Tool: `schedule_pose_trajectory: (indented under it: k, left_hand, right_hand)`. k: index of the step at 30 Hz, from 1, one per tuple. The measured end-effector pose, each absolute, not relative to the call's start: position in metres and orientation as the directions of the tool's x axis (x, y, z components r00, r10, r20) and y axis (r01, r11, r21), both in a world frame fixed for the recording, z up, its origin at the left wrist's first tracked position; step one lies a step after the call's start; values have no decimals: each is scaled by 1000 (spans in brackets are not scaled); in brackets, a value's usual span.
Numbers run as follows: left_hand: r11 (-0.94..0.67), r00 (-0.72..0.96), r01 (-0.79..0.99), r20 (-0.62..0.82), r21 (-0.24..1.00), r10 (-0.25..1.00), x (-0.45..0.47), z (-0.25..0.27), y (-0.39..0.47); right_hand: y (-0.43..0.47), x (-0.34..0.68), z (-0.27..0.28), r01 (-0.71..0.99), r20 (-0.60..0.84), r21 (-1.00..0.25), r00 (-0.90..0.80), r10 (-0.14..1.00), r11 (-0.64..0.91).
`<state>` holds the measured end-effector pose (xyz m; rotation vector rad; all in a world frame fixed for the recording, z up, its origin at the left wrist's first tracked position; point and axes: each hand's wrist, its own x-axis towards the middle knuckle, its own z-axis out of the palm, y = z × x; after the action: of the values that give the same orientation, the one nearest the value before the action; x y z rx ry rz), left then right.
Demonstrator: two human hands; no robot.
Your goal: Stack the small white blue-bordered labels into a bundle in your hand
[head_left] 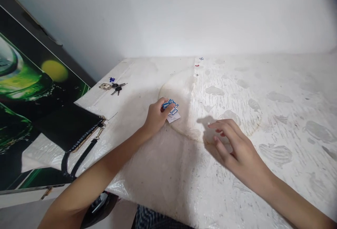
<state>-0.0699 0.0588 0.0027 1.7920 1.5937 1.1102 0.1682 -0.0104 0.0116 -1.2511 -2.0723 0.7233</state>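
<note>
My left hand is closed on a small bunch of blue-and-white cutouts that look like outlined letters or digits. A small white slip of paper with dark marks pokes out below them, under the thumb. To the right, my right hand hovers over the white table cover with its fingers loosely curved and apart, and nothing shows in it. Further back on the cover lie a tiny blue-outlined piece and a small red piece.
A plastic-covered white table fills the middle and meets a white wall. Keys and a small dark blue object lie at the left. A black bag with a strap sits on the left edge.
</note>
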Motion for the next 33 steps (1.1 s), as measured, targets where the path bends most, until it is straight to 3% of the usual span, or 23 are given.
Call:
schedule_pose_trajectory:
  k: [4, 14, 21, 29, 33]
  left_hand:
    - [-189, -34, 520, 241, 833, 970, -72, -2, 61]
    - [-366, -50, 389, 416, 846, 908, -81, -4, 71]
    - [-351, 3, 322, 370, 879, 929, -88, -8, 80]
    - [-372, 122, 370, 353, 851, 928, -102, -4, 86]
    - [-361, 292, 547, 232, 755, 928, -113, 6, 84]
  right_hand:
    - [-11, 167, 10, 582, 221, -699, -377, 899, 416]
    - [-14, 168, 8, 591, 255, -675, -376, 891, 443]
    - [-13, 166, 6, 593, 244, -673, -386, 890, 442]
    - [-12, 165, 5, 579, 244, -682, -395, 886, 446]
    - [-11, 164, 6, 564, 215, -710, -397, 892, 422]
